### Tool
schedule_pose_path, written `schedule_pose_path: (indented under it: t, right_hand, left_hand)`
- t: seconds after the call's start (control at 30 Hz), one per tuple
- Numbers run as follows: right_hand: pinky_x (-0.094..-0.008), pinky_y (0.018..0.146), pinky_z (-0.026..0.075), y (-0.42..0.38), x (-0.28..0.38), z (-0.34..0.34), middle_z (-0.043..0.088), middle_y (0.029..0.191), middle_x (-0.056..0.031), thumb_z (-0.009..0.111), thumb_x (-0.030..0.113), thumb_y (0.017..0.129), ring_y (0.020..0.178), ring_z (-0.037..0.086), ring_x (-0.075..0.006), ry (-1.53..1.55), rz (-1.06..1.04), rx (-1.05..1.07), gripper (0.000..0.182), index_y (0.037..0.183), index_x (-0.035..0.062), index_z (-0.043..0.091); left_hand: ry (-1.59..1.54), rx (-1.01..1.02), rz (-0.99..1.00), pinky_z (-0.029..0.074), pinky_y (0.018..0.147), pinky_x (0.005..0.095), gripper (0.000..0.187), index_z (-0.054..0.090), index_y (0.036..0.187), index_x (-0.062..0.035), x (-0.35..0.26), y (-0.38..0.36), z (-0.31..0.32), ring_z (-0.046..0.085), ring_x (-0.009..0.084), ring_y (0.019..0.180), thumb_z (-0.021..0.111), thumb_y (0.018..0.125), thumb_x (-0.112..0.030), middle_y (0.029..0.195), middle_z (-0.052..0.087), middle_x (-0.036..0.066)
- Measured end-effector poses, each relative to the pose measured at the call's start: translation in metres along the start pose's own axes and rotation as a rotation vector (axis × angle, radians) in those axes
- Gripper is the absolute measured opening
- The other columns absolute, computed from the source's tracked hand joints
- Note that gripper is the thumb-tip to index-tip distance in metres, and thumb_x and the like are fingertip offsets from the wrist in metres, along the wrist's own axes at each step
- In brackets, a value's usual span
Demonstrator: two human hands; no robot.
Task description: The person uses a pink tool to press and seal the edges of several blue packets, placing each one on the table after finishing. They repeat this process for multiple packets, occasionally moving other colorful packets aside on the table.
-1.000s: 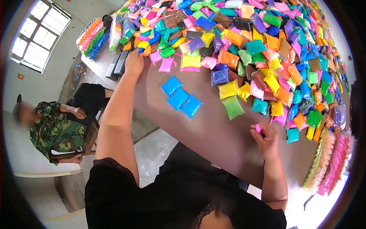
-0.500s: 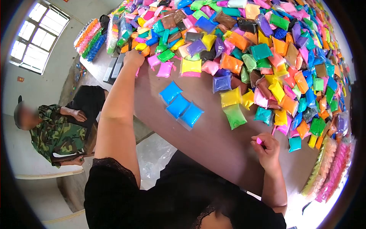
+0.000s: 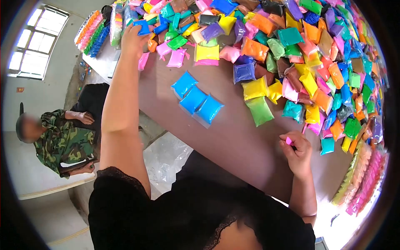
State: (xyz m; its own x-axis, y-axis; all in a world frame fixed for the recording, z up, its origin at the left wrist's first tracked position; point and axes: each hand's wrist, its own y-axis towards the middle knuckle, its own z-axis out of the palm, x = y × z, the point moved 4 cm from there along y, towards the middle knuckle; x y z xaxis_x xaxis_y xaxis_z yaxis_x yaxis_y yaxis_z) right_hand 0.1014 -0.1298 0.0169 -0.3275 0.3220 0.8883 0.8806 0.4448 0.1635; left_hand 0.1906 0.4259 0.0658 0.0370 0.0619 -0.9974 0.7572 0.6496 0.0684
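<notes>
My left hand (image 3: 135,39) reaches to the far left part of the pile, its fingers closed on a blue packet (image 3: 142,27). Pink packets and a green packet (image 3: 177,42) lie just right of it. My right hand (image 3: 296,152) is over the table's near right part, fingers curled round a small pink object (image 3: 288,141). Between the hands, three blue packets (image 3: 193,100) lie in a slanting row on the brown table (image 3: 166,110). A light green packet (image 3: 259,111) lies at the pile's near edge, below a yellow packet (image 3: 255,88).
A large pile of coloured packets (image 3: 287,37) covers the table's far and right side. Strips of packets stand at the far left (image 3: 96,35) and near right (image 3: 360,177). A person in camouflage clothing (image 3: 64,139) sits at the left. Clear plastic (image 3: 164,160) lies below the table edge.
My left hand has moved a little up and left, and a blue packet now shows in its fingers. My right hand still holds the pink object. The whole view has shifted slightly.
</notes>
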Motion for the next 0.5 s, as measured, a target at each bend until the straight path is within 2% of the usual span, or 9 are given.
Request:
schedule_pose_path:
  t: [0.07,0.1,0.17,0.2,0.37,0.47,0.5]
  right_hand:
    - [-0.0293,0.064,0.047,0.0,0.001,0.0,0.064,0.08,-0.0082,0.072,-0.005,0.076,0.071,0.061,-0.0198,-0.014,-0.005,-0.006,0.014,0.089,0.0008,0.068]
    - [-0.0294,0.062,0.048,0.001,0.002,0.0,0.065,0.079,-0.0087,0.073,-0.004,0.077,0.07,0.062,-0.0205,-0.025,-0.012,-0.012,0.014,0.089,0.0008,0.069]
    - [-0.0293,0.061,0.047,0.001,0.001,0.001,0.064,0.079,-0.0088,0.073,-0.003,0.077,0.069,0.061,-0.02,-0.04,-0.034,-0.024,0.013,0.089,0.0011,0.069]
    - [-0.0291,0.061,0.047,0.0,0.002,0.001,0.064,0.079,-0.009,0.073,-0.002,0.077,0.069,0.061,-0.0194,-0.057,-0.05,-0.029,0.013,0.089,0.0014,0.069]
    - [-0.0303,0.061,0.047,-0.001,0.003,0.001,0.064,0.078,-0.0091,0.075,0.003,0.079,0.068,0.06,-0.0205,-0.078,-0.052,-0.017,0.012,0.089,0.0011,0.068]
    - [-0.0311,0.062,0.047,-0.004,-0.001,0.002,0.063,0.078,-0.0088,0.075,0.006,0.081,0.068,0.06,-0.0218,-0.086,-0.076,-0.045,0.014,0.09,0.0004,0.068]
    - [-0.0312,0.062,0.047,-0.005,-0.001,0.002,0.063,0.077,-0.009,0.075,0.007,0.081,0.068,0.06,-0.0219,-0.06,-0.107,-0.062,0.013,0.09,0.0004,0.068]
  left_hand:
    - [-0.423,0.211,-0.112,0.059,0.084,0.0456,0.031,0.051,0.122,0.0003,0.001,-0.023,0.018,0.067,0.0341,0.099,0.047,0.098,-0.02,0.109,0.065,0.02]
    - [-0.422,0.217,-0.105,0.059,0.084,0.0456,0.031,0.051,0.122,0.0003,-0.002,-0.038,0.024,0.067,0.0341,0.099,0.047,0.098,-0.02,0.109,0.065,0.02]
    - [-0.723,0.489,-0.221,0.059,0.085,0.0486,0.034,0.05,0.122,0.0018,-0.007,-0.077,0.049,0.067,0.0347,0.099,0.049,0.1,-0.025,0.111,0.064,0.022]
    - [-0.754,0.487,-0.239,0.059,0.085,0.0477,0.034,0.051,0.123,0.0017,-0.006,-0.092,0.057,0.068,0.0336,0.099,0.055,0.099,-0.022,0.111,0.065,0.021]
    - [-0.478,0.52,-0.182,0.058,0.087,0.0415,0.04,0.054,0.128,0.0018,-0.006,-0.173,0.096,0.068,0.0281,0.099,0.066,0.091,-0.005,0.112,0.067,0.018]
    - [-0.346,0.571,-0.236,0.056,0.093,0.043,0.041,0.055,0.128,0.0012,-0.003,-0.222,0.118,0.067,0.029,0.104,0.068,0.09,-0.007,0.116,0.066,0.018]
    - [-0.358,0.601,-0.257,0.056,0.091,0.0431,0.046,0.052,0.132,0.0006,0.0,-0.236,0.125,0.067,0.0285,0.104,0.068,0.089,-0.006,0.117,0.066,0.018]
